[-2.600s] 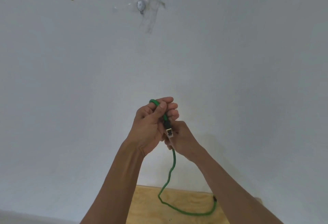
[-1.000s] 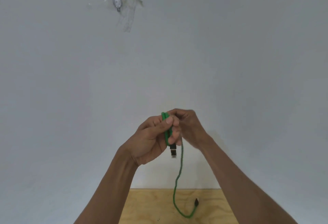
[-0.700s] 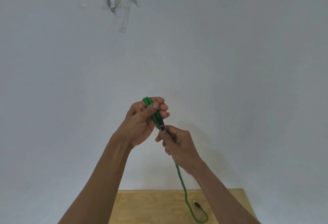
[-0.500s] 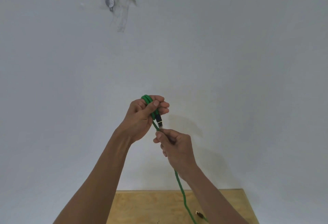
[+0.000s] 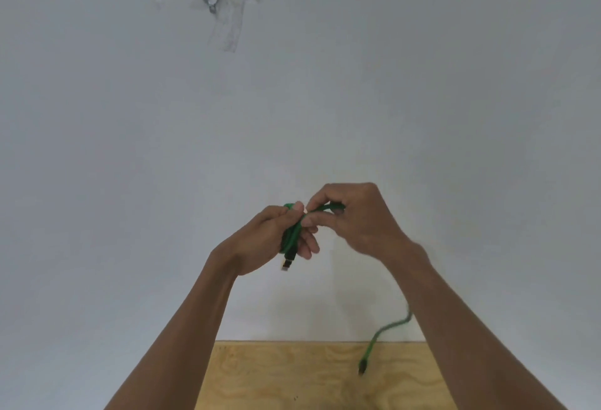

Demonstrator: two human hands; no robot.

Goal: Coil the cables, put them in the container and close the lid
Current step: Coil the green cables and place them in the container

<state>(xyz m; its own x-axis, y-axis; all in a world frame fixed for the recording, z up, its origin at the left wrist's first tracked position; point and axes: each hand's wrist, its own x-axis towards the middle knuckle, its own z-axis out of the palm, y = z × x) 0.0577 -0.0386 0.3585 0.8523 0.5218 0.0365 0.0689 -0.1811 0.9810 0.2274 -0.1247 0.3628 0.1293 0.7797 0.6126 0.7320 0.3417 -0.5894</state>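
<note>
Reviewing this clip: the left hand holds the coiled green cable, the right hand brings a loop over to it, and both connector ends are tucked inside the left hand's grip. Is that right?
Not quite. The head view shows only one connector at the left hand, poking out below its grip. The other connector dangles free over the wooden board. The rest holds: the left hand holds the coiled green cable, and the right hand brings a loop over.

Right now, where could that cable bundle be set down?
The bare stretch of the board between the forearms. Its right part is crowded by the cable tail hanging there. Both the left hand and right hand grip the cable.
</note>
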